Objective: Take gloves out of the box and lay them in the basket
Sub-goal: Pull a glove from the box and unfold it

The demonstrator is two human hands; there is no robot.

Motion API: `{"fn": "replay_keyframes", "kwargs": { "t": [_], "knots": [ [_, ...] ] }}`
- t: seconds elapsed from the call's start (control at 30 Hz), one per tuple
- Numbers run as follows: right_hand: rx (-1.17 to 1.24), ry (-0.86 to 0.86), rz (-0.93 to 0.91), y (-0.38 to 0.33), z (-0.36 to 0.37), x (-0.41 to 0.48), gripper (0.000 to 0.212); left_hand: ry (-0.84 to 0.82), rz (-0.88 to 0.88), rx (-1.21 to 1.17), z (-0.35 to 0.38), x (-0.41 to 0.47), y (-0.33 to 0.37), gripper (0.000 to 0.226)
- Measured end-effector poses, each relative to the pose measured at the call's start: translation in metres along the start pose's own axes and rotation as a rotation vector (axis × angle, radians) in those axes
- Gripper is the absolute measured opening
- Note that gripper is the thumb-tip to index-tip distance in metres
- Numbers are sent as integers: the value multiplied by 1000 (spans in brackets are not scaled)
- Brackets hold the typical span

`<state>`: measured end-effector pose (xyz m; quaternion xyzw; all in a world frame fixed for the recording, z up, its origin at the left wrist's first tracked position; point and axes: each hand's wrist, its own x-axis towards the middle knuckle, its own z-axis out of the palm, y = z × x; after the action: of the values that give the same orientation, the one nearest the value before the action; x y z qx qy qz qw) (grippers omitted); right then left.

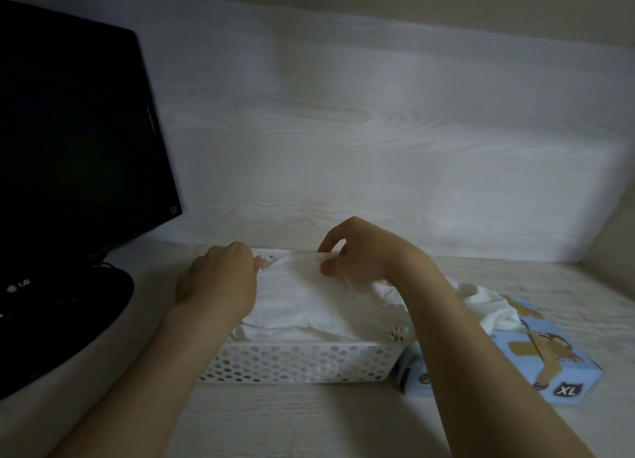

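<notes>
White thin gloves [309, 323] are piled in a perforated plastic basket [295, 361] on the pale wood-grain desk [309, 420]. The top glove [302, 275] is spread over the pile. Its left end is gripped by the curled left hand [216, 282], and its far edge is pinched by the right hand [357, 251]. A blue box [536, 365] marked XL is set just beside the basket's right end, with white material bulging from it. An LG monitor [68, 131] is seen at the left.

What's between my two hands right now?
Head view: a white glove, held by both the left hand and the right hand, spans the gap above the basket.
</notes>
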<state>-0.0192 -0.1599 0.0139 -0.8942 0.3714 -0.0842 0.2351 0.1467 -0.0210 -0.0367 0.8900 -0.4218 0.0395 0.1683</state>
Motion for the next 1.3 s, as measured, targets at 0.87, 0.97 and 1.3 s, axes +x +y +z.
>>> {"fn": "replay_keyframes", "kwargs": {
  "t": [0.87,0.97,1.3],
  "knots": [
    [-304,-37,-151,-23,17,-6,45,-8,247,-175,6,-5,12,11],
    [-325,63,-162,-20,26,3,22,-81,230,-158,5,-6,11,21],
    [-215,82,-217,-24,14,-4,28,-269,332,-166,-3,-16,14,60]
  ]
}}
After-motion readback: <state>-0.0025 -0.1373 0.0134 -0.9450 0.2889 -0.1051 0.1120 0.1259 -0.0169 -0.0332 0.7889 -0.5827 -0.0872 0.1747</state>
